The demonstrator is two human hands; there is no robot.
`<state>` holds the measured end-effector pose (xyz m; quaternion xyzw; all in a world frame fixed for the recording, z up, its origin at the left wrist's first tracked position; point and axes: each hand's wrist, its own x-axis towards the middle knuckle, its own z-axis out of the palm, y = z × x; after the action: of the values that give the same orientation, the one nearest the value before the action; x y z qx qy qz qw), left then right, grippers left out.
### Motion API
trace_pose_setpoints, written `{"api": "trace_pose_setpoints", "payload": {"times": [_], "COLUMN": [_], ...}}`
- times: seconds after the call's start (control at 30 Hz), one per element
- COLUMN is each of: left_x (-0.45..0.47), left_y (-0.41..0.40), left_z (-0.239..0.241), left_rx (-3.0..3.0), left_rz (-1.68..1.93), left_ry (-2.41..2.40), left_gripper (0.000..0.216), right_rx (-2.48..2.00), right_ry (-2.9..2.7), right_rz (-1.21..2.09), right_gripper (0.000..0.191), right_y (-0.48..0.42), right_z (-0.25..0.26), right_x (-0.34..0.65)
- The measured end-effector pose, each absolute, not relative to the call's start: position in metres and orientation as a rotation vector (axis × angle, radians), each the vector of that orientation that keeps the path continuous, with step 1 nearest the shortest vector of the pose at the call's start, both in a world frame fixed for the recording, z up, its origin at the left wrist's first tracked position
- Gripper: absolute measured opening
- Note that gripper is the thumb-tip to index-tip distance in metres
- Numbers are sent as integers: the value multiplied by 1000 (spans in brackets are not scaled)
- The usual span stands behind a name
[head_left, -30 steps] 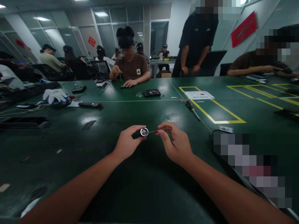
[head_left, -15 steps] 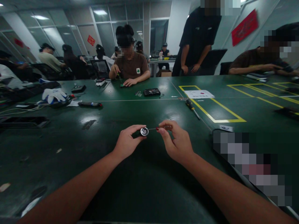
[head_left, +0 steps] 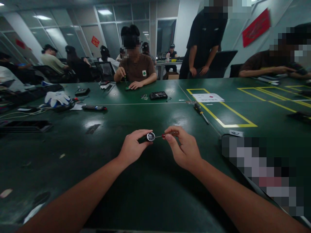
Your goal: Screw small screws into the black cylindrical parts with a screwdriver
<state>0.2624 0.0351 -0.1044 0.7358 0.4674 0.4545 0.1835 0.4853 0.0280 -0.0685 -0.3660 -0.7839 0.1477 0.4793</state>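
My left hand pinches a small round cylindrical part between thumb and fingers. Its open end, with a silver rim and a dark inside, faces me. My right hand is closed around a small screwdriver with a reddish-brown handle. The thin shaft points left and reaches the right edge of the rim; whether the tip touches or enters the part cannot be made out. Both hands are held above the green table.
Beyond my hands lie a yellow-black screwdriver, an electric screwdriver, white gloves and a black device. A white paper lies by yellow tape. A co-worker sits opposite; another person stands behind the table.
The screwdriver's shaft sits slightly lower against the round part's rim, and the part has tilted a little. Both hands keep nearly the same place and grip.
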Motion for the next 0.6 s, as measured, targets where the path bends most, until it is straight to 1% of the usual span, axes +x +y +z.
{"api": "trace_pose_setpoints", "payload": {"times": [0.6], "left_x": [263], "left_y": [33], "left_z": [-100], "left_rx": [2090], "left_rz": [1269], "left_ry": [1349], "left_gripper": [43], "right_rx": [-934], "right_ry": [-1885], "right_rz": [282], "right_gripper": [14], "right_y": [30], "right_z": [-67], "right_x": [484]}}
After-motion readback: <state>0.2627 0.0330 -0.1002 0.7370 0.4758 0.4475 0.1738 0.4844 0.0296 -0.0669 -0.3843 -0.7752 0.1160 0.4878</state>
